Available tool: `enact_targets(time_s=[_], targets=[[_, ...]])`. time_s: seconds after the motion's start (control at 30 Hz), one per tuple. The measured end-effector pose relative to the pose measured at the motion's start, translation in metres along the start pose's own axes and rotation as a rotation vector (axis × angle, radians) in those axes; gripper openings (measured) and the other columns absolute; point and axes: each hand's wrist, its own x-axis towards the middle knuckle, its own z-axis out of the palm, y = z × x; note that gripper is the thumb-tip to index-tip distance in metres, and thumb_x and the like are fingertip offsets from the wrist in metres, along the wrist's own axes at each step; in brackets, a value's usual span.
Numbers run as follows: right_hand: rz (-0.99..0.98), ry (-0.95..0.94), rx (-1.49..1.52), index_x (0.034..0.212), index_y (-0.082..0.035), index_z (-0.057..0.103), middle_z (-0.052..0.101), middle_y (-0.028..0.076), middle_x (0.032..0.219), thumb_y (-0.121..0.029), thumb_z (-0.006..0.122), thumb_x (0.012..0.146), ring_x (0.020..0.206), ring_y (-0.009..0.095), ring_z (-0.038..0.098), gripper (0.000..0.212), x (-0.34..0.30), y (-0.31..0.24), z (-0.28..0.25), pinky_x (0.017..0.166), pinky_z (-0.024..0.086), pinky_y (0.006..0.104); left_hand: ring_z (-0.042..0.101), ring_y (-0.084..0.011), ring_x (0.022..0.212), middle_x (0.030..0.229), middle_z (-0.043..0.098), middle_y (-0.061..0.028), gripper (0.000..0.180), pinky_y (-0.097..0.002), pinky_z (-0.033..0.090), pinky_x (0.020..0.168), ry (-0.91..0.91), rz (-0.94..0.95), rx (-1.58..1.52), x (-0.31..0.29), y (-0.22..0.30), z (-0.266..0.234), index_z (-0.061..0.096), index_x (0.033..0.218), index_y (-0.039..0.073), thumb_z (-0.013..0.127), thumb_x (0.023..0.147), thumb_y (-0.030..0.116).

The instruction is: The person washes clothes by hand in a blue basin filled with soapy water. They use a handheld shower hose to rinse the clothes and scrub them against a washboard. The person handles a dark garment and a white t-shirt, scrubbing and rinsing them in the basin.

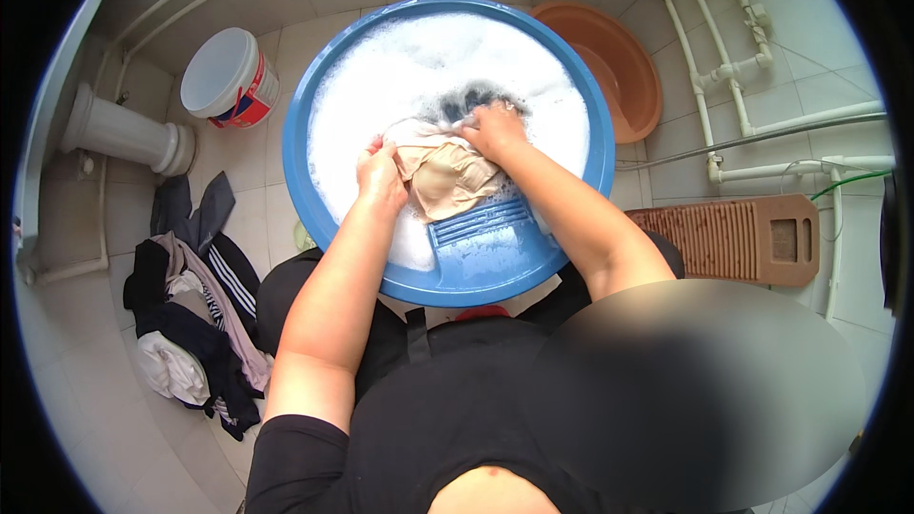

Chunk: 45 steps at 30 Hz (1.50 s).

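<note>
A large round blue basin [303, 181] full of white suds [381, 67] stands in front of me. Between my hands a wet beige and white cloth garment [446, 176] hangs over the top of the ridged washboard slope [486, 226] built into the basin's near side. My left hand [381, 174] pinches the garment's left edge. At its upper right edge, my right hand [495, 130] has its fingers closed on the whitish fabric. Just beyond the right hand, dark fabric or dark water [473, 98] shows through the foam; I cannot tell which.
A white bucket [221, 76] stands at the far left, near a white pedestal [133, 133]. Dark, white and pink clothes [195, 309] lie heaped on the tiles at left. Behind the blue basin, right, is a brown basin [614, 71]. A brown washboard [733, 240] lies at right below pipes [790, 124].
</note>
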Motion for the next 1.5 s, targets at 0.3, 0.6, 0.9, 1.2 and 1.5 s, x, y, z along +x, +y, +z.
enact_targets(time_s=[0.3, 0.6, 0.9, 1.2, 1.5], targets=[[-0.6, 0.199, 0.683, 0.07, -0.004, 0.058, 0.059, 0.009, 0.093, -0.014, 0.062, 0.074, 0.085, 0.026, 0.057, 0.012, -0.076, -0.125, -0.04, 0.076, 0.044, 0.0327, 0.054, -0.0197, 0.084, 0.098, 0.053, -0.0086, 0.031, -0.0334, 0.047, 0.071, -0.352, -0.168, -0.008, 0.0, 0.015, -0.009, 0.05, 0.105, 0.008, 0.042, 0.093, 0.035], [-0.12, 0.357, 0.695, 0.074, -0.007, 0.062, 0.061, 0.016, 0.076, -0.03, 0.052, 0.08, 0.072, 0.035, 0.058, 0.026, -0.035, -0.072, -0.008, 0.064, 0.046, 0.0416, 0.058, -0.0238, 0.076, 0.088, 0.059, -0.0082, 0.031, -0.0371, 0.049, 0.073, -0.298, -0.279, -0.086, -0.04, 0.003, 0.027, 0.054, 0.096, 0.005, 0.039, 0.095, 0.033], [0.028, 0.228, 0.698, 0.071, -0.002, 0.059, 0.058, 0.021, 0.073, -0.027, 0.054, 0.082, 0.069, 0.039, 0.055, 0.028, -0.033, -0.07, -0.014, 0.062, 0.045, 0.0401, 0.056, -0.024, 0.075, 0.085, 0.057, -0.0095, 0.033, -0.0378, 0.049, 0.067, -0.372, -0.371, -0.005, -0.024, -0.018, 0.001, 0.052, 0.095, 0.008, 0.036, 0.094, 0.037], [-0.374, 0.488, 0.535, 0.065, -0.009, 0.058, 0.058, 0.013, 0.069, -0.028, 0.055, 0.081, 0.064, 0.034, 0.057, 0.025, -0.045, -0.081, -0.008, 0.057, 0.045, 0.0422, 0.057, -0.0253, 0.092, 0.103, 0.057, -0.0128, 0.043, -0.0362, 0.046, 0.083, -0.271, -0.439, -0.04, -0.045, 0.001, 0.015, 0.052, 0.106, 0.006, 0.028, 0.093, 0.04], [0.018, 0.609, 0.496, 0.104, -0.003, 0.057, 0.047, 0.019, 0.121, -0.042, 0.052, 0.084, 0.114, 0.034, 0.042, 0.044, 0.034, 0.04, -0.047, 0.096, 0.034, 0.0413, 0.06, -0.0141, 0.087, 0.09, 0.063, -0.0075, 0.023, -0.0298, 0.046, 0.078, -0.905, -0.024, 0.723, -0.071, 0.071, 0.018, 0.054, 0.101, 0.005, 0.057, 0.085, 0.022]])
